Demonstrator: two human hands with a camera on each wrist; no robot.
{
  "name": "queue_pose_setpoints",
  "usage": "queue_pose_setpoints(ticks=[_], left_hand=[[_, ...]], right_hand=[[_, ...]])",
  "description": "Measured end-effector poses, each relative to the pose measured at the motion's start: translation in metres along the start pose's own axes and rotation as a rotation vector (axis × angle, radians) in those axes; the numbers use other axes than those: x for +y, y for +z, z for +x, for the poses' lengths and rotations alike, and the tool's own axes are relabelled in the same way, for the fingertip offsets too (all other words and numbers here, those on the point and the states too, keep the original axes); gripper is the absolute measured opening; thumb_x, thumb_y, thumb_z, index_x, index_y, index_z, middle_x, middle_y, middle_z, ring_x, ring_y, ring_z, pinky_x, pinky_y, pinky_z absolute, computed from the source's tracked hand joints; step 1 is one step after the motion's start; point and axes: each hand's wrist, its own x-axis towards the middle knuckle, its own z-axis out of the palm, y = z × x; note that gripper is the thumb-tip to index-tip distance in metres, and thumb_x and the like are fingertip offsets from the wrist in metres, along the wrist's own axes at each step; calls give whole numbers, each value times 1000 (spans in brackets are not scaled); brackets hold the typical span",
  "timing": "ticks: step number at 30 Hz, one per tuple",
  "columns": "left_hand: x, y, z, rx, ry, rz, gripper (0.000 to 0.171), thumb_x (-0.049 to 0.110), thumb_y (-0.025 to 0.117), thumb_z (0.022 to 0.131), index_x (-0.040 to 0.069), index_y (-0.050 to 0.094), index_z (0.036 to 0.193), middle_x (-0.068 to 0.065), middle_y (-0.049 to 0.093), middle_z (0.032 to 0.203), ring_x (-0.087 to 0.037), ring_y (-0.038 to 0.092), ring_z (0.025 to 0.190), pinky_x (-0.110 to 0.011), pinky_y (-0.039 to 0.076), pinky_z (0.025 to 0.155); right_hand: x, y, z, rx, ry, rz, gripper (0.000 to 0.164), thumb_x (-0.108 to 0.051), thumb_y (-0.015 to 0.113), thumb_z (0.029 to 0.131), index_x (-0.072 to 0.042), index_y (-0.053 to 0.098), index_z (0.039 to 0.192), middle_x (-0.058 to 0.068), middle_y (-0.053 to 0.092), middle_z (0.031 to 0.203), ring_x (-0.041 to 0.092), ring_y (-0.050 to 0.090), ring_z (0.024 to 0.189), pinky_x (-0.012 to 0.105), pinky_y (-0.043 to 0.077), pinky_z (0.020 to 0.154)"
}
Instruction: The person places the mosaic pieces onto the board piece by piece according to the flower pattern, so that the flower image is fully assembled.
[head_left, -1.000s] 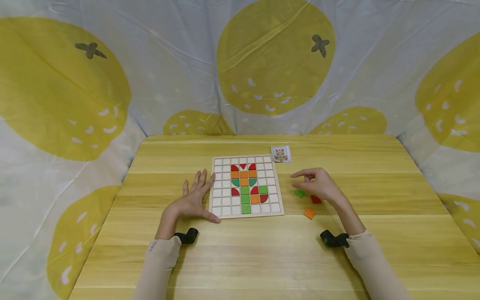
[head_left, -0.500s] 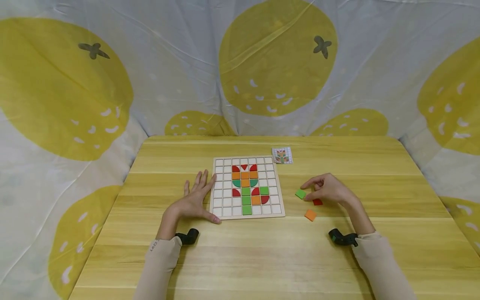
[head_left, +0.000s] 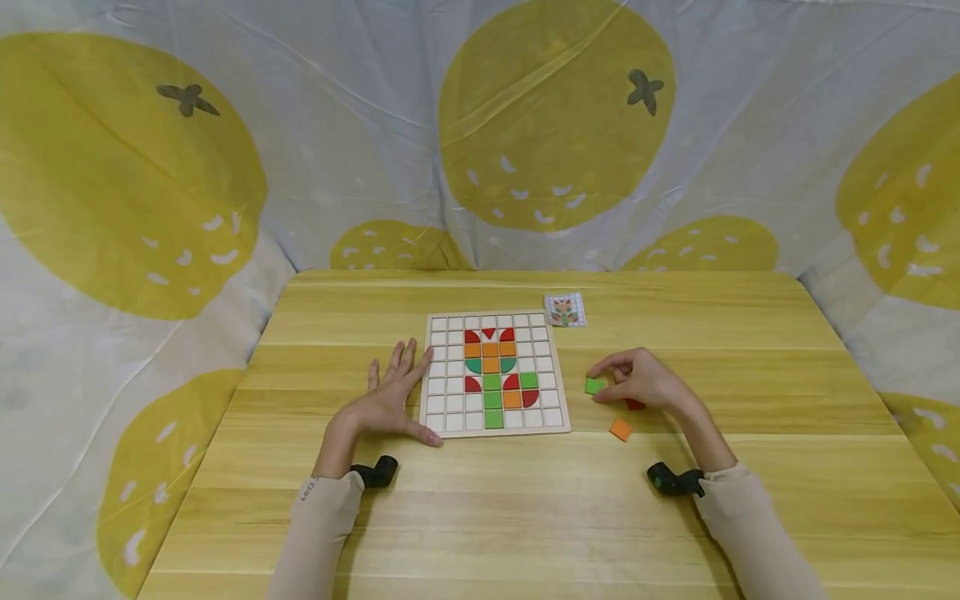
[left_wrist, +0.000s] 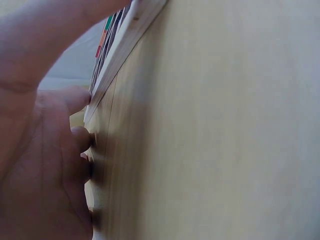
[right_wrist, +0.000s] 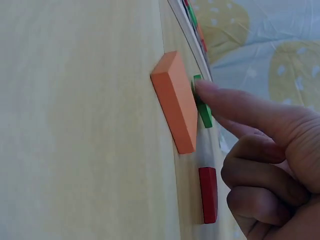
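Note:
My left hand [head_left: 381, 407] rests at the left side of a wooden grid board [head_left: 553, 417], fingers spread, with thumb and index finger along its edge. Coloured tiles form a flower-like pattern on the board, with red, orange, teal and green pieces. To the right of the board, my right hand [head_left: 647, 383] pinches a green square tile [head_left: 594, 386] between thumb and index finger, low over the table. In the right wrist view, an orange tile [right_wrist: 175, 102] lies in front of the green one. A red tile [right_wrist: 208, 195] lies below the curled fingers.
A small printed card [head_left: 564, 309] with a similar flower pattern lies at the board's far right corner. The wooden table [head_left: 495, 517] reaches back to a curtain [head_left: 360, 125] with yellow fruit prints.
My right hand first drew back over the green tile, then took it between thumb and index finger and shifted it slightly left. My left hand stays at the board.

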Motion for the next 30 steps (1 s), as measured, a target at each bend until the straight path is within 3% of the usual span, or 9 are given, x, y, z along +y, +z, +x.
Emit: queue_pose_setpoints(ticks=[18,24,30], left_hand=[[0,1,1,4,1,4,146,53,96,65,12,1,168,-19,-21,172,-41,-23,159,-72,-20,119],[0,1,1,2,1,6,146,54,95,65,12,1,168,-19,-21,172,-41,-23,159,-72,-20,119],[0,1,1,5,-4,11,146,54,95,65,12,2,168,-20,-20,172,-42,-23,159,-73,-19,119]], right_hand=[[0,-5,-3,19,23,23,34,-8,83,86,6,73,115,-2,36,65,6,29,57,24,26,53],[-4,-1,-2,81,4,-1,31,-15,82,88,0,76,115,-4,36,65,5,25,52,22,25,50],[-22,13,7,134,-58,1,26,-19,84,88,-8,80,110,-5,31,63,6,21,53,24,25,52]])
